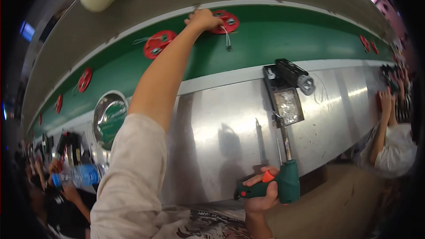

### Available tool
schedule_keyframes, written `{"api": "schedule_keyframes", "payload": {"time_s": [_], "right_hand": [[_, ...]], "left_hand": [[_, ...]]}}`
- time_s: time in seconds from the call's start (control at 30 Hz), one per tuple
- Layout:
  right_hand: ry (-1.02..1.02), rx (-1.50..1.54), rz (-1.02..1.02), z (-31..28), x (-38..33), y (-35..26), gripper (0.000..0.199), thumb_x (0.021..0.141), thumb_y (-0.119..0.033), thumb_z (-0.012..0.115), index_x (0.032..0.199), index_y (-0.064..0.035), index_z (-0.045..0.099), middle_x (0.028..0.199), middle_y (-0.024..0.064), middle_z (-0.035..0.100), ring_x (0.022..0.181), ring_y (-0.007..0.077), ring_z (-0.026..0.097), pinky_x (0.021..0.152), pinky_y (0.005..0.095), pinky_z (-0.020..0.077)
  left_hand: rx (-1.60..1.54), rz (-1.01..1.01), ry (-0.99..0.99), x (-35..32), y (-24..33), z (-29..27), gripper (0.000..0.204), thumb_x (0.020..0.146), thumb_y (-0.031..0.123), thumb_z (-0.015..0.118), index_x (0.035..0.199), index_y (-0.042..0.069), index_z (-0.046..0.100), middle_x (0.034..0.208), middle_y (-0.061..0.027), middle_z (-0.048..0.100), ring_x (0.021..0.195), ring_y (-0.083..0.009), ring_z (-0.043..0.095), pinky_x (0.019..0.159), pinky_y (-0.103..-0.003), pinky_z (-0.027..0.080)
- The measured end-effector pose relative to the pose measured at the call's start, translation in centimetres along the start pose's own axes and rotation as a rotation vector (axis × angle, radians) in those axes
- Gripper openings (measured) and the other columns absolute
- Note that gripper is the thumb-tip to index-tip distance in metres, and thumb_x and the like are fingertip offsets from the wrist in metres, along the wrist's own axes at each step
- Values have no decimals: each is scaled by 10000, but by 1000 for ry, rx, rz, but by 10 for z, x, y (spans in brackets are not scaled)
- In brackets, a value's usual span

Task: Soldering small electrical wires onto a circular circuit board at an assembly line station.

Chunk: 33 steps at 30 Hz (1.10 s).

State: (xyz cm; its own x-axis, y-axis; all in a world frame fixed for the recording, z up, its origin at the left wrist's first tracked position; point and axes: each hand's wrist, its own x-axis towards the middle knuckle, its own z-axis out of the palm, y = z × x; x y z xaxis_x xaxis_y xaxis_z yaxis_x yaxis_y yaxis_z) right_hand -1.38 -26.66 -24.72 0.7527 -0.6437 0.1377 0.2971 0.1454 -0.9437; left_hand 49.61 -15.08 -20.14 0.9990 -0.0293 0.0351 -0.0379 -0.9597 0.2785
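My left arm stretches out over the green conveyor belt [283, 40]. At the far edge my left hand [202, 19] has its fingers spread, with the thumb side against a red disc [231, 23]. That disc carries small parts, and a pale wire trails from it. Closer to my forearm lies another red disc [156, 49] with small parts and wires. My right hand [263, 199] is wrapped round a green soldering gun [288, 179] with an orange trigger. Its metal barrel points away from me, toward a black soldering stand [271, 89] with a shiny metal tray [288, 106].
A steel worktop [212, 128] lies before me. To the left, a round mirror-like metal bowl [104, 128] stands near a blue-labelled plastic bottle [85, 175]. More red discs [85, 79] lie along the belt. Co-workers' hands [386, 104] show at both sides.
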Motion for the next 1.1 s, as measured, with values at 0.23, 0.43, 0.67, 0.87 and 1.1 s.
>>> {"api": "schedule_keyframes", "payload": {"time_s": [0.23,0.43,0.67,0.87,1.1], "right_hand": [[104,96,70,18,11,-3,395,997,-332,442,1094,41,530,818,142,596,476,180,534,490,289,475],[145,85,136,22,17,-21,420,1002,-373,446,1020,21,591,578,72,520,488,177,495,533,288,442],[91,101,135,22,14,-19,413,1000,-337,437,1064,31,613,573,74,541,492,171,529,513,292,464],[122,68,119,22,11,-21,414,989,-349,464,1013,32,626,593,58,535,505,157,524,500,305,469],[75,32,151,29,9,-24,390,1012,-351,466,994,4,627,606,40,530,532,145,528,524,292,465]], "left_hand": [[-358,421,-320,-57,-44,-24,441,729,347,836,1025,26,771,999,-148,753,925,-244,713,846,-350,556],[-560,572,-411,-229,-68,-79,485,660,123,833,1118,31,705,1056,-124,720,911,-250,690,804,-362,553],[-559,518,-357,-356,-156,-94,511,701,103,775,1199,63,674,1198,-130,683,1078,-287,656,894,-378,535],[-120,214,353,-362,-228,-110,206,797,129,695,975,45,757,1055,-151,703,1020,-343,615,929,-434,497],[-104,99,254,-357,-262,-86,168,785,132,683,909,56,767,976,-171,706,996,-358,634,895,-458,514]]}}
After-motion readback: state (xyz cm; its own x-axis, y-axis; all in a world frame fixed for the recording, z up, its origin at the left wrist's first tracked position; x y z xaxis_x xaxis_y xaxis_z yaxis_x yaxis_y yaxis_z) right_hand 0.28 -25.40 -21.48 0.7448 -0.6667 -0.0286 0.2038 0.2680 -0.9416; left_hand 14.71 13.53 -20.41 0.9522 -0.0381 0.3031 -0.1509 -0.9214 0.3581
